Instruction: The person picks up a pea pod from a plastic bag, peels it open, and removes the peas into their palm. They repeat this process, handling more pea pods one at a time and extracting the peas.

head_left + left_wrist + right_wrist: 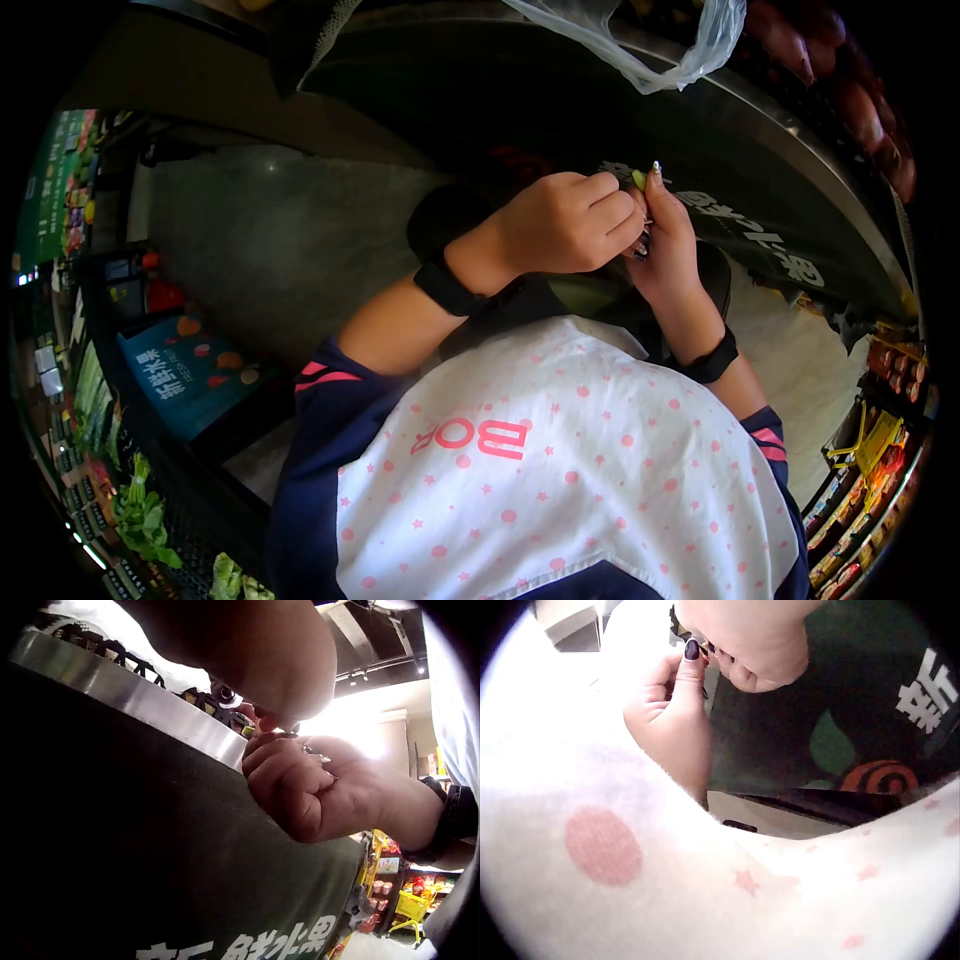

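In the head view my left hand and right hand meet in front of the chest. A small yellow-green piece shows between them, its kind too covered by fingers to tell. My right hand pinches it, thumb up; my left fingers curl in at the same spot. The left wrist view has the right hand with bent fingers, and a bit of the green piece at its far side. In the right wrist view the left hand holds its dark-nailed thumb against its bent fingers, touching the right hand.
A dark stand front with white lettering and a metal rim is just ahead. A clear plastic bag hangs over its edge, near dark red produce. Leafy greens fill a rack at left; packaged goods line the right.
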A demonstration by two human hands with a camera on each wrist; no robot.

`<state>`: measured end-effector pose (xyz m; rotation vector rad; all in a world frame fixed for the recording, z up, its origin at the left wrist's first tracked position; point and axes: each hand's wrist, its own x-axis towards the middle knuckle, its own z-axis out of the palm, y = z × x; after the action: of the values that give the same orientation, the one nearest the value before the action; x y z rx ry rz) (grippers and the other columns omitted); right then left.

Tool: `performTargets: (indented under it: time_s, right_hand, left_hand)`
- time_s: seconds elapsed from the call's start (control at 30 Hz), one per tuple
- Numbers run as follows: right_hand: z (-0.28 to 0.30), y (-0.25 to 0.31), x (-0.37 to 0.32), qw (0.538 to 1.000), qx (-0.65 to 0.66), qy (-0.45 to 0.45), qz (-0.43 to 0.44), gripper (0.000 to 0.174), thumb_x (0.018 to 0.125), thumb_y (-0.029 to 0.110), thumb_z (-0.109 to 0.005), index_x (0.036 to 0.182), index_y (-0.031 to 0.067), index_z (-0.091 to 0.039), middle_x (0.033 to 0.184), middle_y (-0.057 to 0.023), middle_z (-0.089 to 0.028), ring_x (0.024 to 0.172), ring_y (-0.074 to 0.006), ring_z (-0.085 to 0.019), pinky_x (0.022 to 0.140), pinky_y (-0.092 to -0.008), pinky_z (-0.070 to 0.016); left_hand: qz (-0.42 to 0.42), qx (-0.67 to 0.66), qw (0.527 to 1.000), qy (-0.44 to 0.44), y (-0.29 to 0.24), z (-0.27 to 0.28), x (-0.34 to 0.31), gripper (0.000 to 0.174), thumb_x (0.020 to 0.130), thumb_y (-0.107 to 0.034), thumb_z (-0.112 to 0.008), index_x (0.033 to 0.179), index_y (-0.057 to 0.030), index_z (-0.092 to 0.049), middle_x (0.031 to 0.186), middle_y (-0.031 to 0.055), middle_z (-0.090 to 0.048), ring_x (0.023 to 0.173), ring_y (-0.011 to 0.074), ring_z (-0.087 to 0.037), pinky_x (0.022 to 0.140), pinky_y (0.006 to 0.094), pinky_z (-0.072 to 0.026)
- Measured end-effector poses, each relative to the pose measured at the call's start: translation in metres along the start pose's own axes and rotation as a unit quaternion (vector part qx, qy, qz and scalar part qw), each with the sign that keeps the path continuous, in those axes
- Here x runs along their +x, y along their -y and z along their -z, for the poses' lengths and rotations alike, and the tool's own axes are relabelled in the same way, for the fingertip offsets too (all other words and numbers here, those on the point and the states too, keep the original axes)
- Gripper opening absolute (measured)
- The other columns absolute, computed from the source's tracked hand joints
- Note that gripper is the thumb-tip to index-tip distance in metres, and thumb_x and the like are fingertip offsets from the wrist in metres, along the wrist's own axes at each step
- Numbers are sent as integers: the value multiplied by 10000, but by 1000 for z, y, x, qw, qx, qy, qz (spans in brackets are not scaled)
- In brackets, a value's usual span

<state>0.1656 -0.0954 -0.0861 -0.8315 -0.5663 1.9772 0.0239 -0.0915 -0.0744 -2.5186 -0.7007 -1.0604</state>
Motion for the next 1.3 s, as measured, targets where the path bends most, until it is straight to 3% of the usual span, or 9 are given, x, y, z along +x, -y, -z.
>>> performTargets:
  time_s: [0.37, 0.47, 0.53, 0.8, 0.87, 1.0, 1.13, 1.2, 1.3]
  right_hand:
    - [37, -6, 32, 968, 80, -236, 21, 290, 889, 332, -415, 696, 117, -451, 541, 51, -358, 461, -63, -305, 404, -205, -222]
    - [64, 16, 30, 978, 79, -193, 24, 309, 891, 350, -403, 691, 119, -443, 537, 50, -342, 451, -70, -286, 401, -203, -216]
    - [74, 23, 25, 997, 69, -23, -16, 322, 895, 357, -391, 687, 115, -435, 535, 46, -328, 445, -75, -274, 397, -203, -208]
    - [55, 12, 17, 996, 22, 81, -42, 397, 893, 404, -365, 645, 102, -430, 529, 34, -328, 440, -66, -282, 393, -197, -207]
    - [56, 6, 19, 987, 27, 138, -72, 405, 886, 428, -360, 642, 112, -427, 535, 38, -338, 442, -59, -295, 391, -191, -214]
    - [35, -7, 20, 978, 54, 166, -113, 389, 862, 458, -400, 643, 137, -409, 527, 46, -331, 440, -54, -316, 387, -179, -214]
    - [31, -12, 22, 972, 51, 196, -119, 415, 870, 465, -378, 623, 133, -405, 524, 37, -344, 432, -60, -312, 384, -188, -215]
    - [38, -10, 25, 971, 18, 203, -125, 434, 874, 475, -352, 619, 127, -403, 526, 33, -349, 430, -63, -311, 385, -192, -214]
    - [46, 1, 23, 973, -45, 182, -138, 475, 878, 498, -304, 623, 113, -413, 528, 27, -355, 426, -67, -304, 386, -199, -211]
  left_hand:
    - [14, -46, 998, 44, -12, -12, -18, 148, 635, -66, -594, 772, -14, -566, 608, 24, -417, 551, 156, -452, 458, 227, -405]
    - [100, -83, 990, 56, -8, -24, -33, 161, 649, -43, -590, 804, -2, -579, 616, 49, -456, 576, 191, -491, 509, 260, -437]
    - [192, -103, 969, 118, -3, -33, -48, 201, 678, -40, -574, 874, 3, -595, 701, 88, -530, 680, 228, -543, 613, 292, -461]
    - [291, -160, 920, 208, 9, -55, -71, 245, 758, -112, -563, 983, -19, -586, 865, 82, -557, 832, 208, -540, 697, 282, -452]
    - [454, -460, 758, 93, 3, -50, -51, 278, 805, -154, -560, 1045, -12, -564, 909, 70, -561, 856, 154, -541, 715, 254, -442]
    - [445, -598, 665, -56, -9, -37, -19, 258, 815, -146, -570, 1032, -6, -576, 941, 80, -561, 799, 131, -552, 686, 224, -444]
    - [438, -513, 731, -99, -9, -33, -11, 227, 808, -143, -575, 982, 1, -598, 862, 85, -585, 749, 141, -564, 656, 227, -454]
    - [339, -316, 881, -97, -2, -30, -10, 174, 766, -123, -605, 880, 8, -613, 747, 88, -590, 669, 179, -571, 605, 239, -458]
    - [260, -185, 948, -14, 8, -14, -7, 142, 704, -89, -633, 803, 4, -593, 669, 82, -564, 611, 221, -551, 558, 261, -453]
